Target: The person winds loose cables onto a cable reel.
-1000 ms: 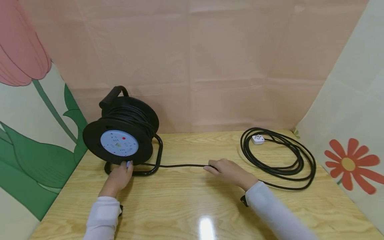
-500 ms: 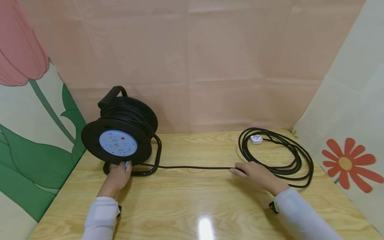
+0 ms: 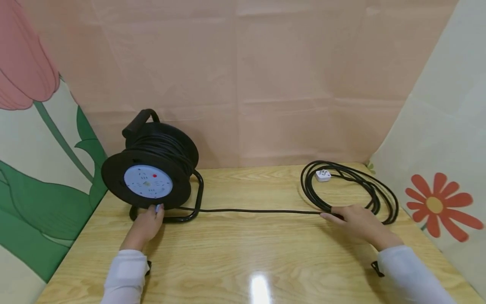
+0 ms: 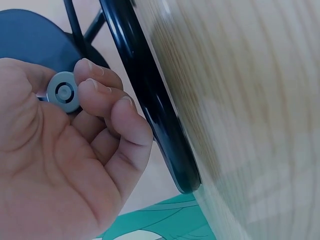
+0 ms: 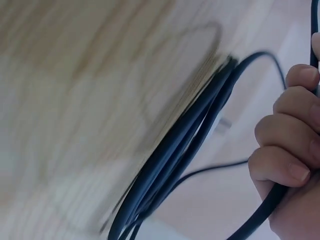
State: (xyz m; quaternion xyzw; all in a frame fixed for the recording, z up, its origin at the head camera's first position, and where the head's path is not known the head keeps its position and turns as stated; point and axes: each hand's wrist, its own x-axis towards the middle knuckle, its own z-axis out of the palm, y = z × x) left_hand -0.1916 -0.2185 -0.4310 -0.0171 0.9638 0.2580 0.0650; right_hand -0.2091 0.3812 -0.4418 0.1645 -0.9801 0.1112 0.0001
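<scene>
A black cable reel [image 3: 112, 179] with a pale blue socket panel [image 3: 148, 181] stands at the left of the head view. At its lower rim my left hand [image 3: 142, 230] pinches a small knob, seen as a round grey-blue end [image 4: 64, 92] between thumb and fingers in the left wrist view. Black power cable [image 3: 258, 211] runs almost straight from the reel to my right hand [image 3: 358, 221], whose fingers curl round it. Behind and beyond that hand lies a loose cable coil [image 3: 309, 192], with a white plug [image 3: 323, 175] inside its left part. The right hand overlaps the coil's front.
The reel's black tube stand [image 3: 200, 194] rests on the wooden table [image 3: 228, 253], and its carrying handle [image 3: 136, 123] points up. A pink backdrop [image 3: 265, 84] rises behind the table, with flower-printed panels [image 3: 433, 126] at both sides.
My right hand has slid right along the cable toward the coil, so a longer straight stretch shows between it and the reel. My left hand stays at the knob.
</scene>
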